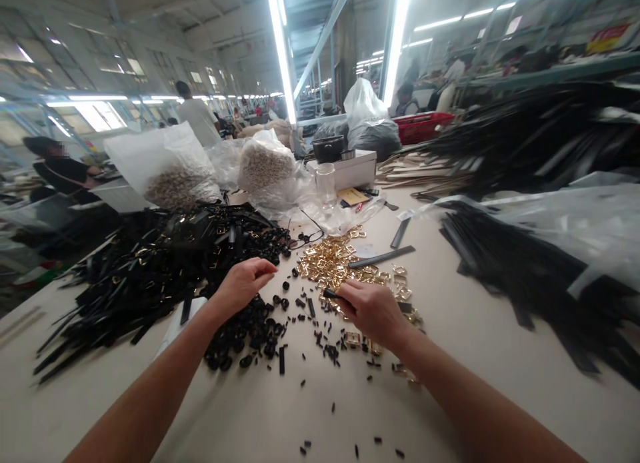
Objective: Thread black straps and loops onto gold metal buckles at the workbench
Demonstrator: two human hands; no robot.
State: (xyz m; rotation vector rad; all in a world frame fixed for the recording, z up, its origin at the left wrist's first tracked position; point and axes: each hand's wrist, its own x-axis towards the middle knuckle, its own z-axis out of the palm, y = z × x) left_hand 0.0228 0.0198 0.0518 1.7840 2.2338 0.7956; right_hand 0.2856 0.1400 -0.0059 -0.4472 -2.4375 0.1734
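My right hand (373, 310) is closed around a dark strap (330, 294), whose end sticks out to the left of the fingers. It is over the lower part of a heap of gold buckles (327, 258). Just right of the pile of small black rings (245, 333), my left hand (244, 283) hangs with its fingers curled together; whatever they hold, if anything, is hidden. Small black bits (330, 353) lie scattered between and below both hands. Beyond the right hand, a loose dark strip (383, 256) rests across the buckles.
A large heap of black straps with gold buckles (165, 263) covers the table's left. Bundles of long black strips (495, 270) lie on the right under clear plastic. Farther back stand bags of beige pieces (267, 166), a clear jar (326, 183) and a white box (355, 170). People work beyond.
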